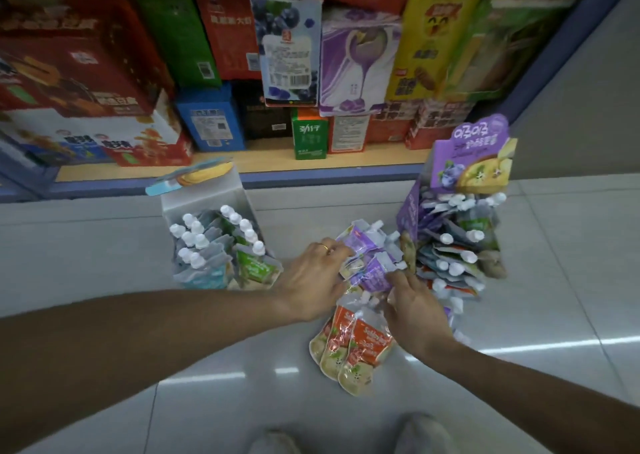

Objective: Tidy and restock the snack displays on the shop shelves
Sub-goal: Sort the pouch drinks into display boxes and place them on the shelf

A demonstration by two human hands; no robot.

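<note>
Snack pouches (356, 346) are fanned on the floor (104, 245), seemingly for sorting by flavour. Purple pouches (372, 270) are pinched by the left hand (313, 280) and right hand (414, 311). Beyond, two display boxes (460, 225) are kept within reach below the shelf (311, 162).

Both hands, left (313, 278) and right (414, 309), grip purple pouches (372, 270) on the floor (207, 367).
</note>
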